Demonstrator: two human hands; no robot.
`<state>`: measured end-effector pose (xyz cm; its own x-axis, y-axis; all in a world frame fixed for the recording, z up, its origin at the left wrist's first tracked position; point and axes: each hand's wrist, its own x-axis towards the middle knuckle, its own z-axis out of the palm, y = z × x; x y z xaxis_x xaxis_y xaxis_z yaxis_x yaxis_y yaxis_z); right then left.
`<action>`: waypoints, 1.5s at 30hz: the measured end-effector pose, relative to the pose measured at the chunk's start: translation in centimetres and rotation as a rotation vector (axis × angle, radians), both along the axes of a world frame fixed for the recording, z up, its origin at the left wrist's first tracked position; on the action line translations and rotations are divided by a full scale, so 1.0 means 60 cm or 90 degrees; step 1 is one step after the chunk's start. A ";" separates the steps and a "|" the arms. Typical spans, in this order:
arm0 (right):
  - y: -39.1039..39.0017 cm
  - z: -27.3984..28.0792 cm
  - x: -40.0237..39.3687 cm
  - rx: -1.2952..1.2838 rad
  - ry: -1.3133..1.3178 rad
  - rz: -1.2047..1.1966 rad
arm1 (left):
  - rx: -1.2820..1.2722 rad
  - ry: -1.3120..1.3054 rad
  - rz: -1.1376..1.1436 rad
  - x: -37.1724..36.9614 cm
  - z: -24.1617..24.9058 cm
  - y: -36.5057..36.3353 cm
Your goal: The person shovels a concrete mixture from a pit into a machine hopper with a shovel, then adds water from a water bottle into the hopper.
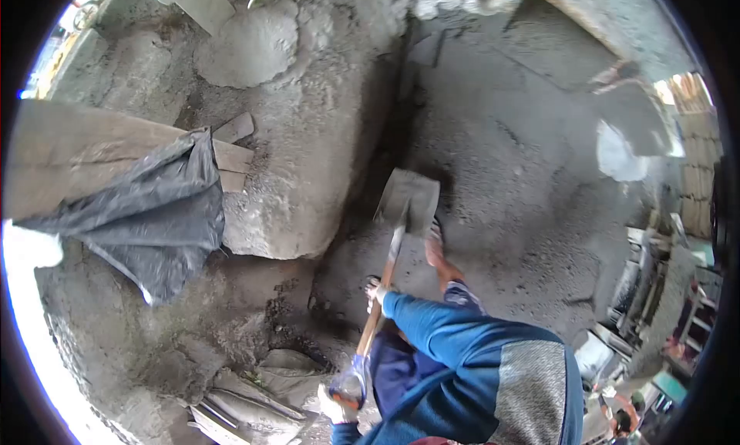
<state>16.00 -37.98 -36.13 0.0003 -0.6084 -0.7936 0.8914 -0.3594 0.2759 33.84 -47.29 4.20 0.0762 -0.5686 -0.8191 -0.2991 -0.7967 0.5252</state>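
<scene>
A shovel (391, 264) with a square metal blade, a wooden shaft and a blue D-shaped grip slants across the middle of the view. My left hand (338, 405), in a pale glove, is closed round the grip at the bottom. Farther up, my right hand (376, 291) is wrapped round the wooden shaft, its arm in a blue sleeve reaching across from the right. The shovel's blade (411, 201) points away from me, low over the grey, gritty floor (509, 183). My bare right foot (436, 248), in a sandal, stands beside the blade.
A thick raised concrete block (301, 191) runs along the left of the blade. Black plastic sheeting (169, 206) drapes over a board (85, 148) there. A white sack (619, 152) lies at the right, above stacked planks (632, 283). Another person (623, 420) is at the lower right.
</scene>
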 end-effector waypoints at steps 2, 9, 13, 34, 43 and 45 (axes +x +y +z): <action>-0.040 0.093 -0.017 0.101 -0.020 0.081 | -0.010 -0.009 0.119 0.057 -0.076 -0.002; -0.064 -0.160 -0.322 0.234 0.253 0.200 | -0.003 0.120 -0.048 -0.207 -0.309 -0.036; 0.024 -0.195 -0.547 0.300 0.217 0.135 | -0.101 0.059 -0.041 -0.372 -0.388 0.033; 0.457 0.283 -0.355 0.508 0.063 -0.437 | 0.296 0.131 -0.359 -0.394 -0.220 0.089; 0.894 0.784 -0.263 0.891 0.448 -0.792 | 0.784 0.399 -0.734 -0.626 0.054 0.455; 0.972 0.847 -0.223 0.774 0.536 -0.887 | 0.584 0.667 -0.887 -0.609 0.272 0.486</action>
<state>2.62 20.36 14.69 -0.4157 0.8706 -0.2631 -0.3463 -0.4190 -0.8394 -2.73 -18.14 20.52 -0.5990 0.7538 -0.2702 -0.7504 -0.4106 0.5180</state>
